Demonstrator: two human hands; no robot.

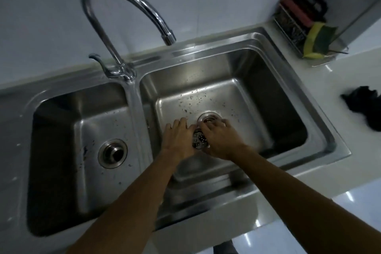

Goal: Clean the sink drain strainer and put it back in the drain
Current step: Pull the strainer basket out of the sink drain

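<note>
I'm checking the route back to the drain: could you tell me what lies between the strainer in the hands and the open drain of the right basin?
Nothing but the right hand's fingers: in the head view, the strainer sits just short of the open drain.

Double stainless sink under a curved tap. In the right basin, the left hand and right hand together grip a perforated strainer, just beside the open drain. The left basin's drain is plugged. A sponge rack stands at the counter corner.

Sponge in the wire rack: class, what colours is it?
Yellow and green sponge, head view.
</note>
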